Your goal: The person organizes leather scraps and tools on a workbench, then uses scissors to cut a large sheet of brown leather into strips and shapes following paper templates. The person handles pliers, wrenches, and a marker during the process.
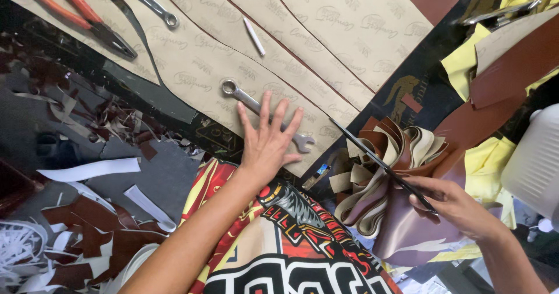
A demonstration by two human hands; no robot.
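Tan patterned sheet (326, 32) at centre frame | left hand (266, 144) spread flat, holding nothing, pressing sheet beside wrench (262, 113) | right hand (451, 204) grasping thin blade (378, 163), lower right | best kept pinned, blade steady

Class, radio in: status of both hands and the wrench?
Left hand flat, open, on the wrench. Right hand grips a thin dark blade. Leather strips bunched beside it.

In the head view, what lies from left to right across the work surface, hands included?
Orange-handled pliers → white paper strip → combination wrench under the left hand → bundle of brown and cream strips → right hand holding a thin dark blade → white container.
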